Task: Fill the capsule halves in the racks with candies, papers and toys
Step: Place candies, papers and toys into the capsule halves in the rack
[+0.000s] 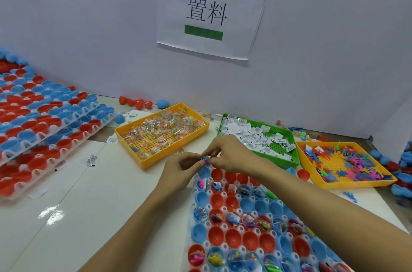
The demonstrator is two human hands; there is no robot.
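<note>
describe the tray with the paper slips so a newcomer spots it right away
Below the wall sign, three trays sit in a row on the table. The paper tray is the middle one, just beyond the right hand. It alone is green, heaped with white slips; both neighbours are yellow.

We see a white table [93, 193]; stacked racks [38, 129] far left; one rack [256, 222] near right; a candy tray [162, 136], paper tray [260, 140] and toy tray [343, 164] along the far side; loose capsule halves [136, 102] beside the wall.

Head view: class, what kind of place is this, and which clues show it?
Probably a small packing workstation: sorted trays of candies, papers and toys, racks of capsule halves, and a printed wall sign.
</note>
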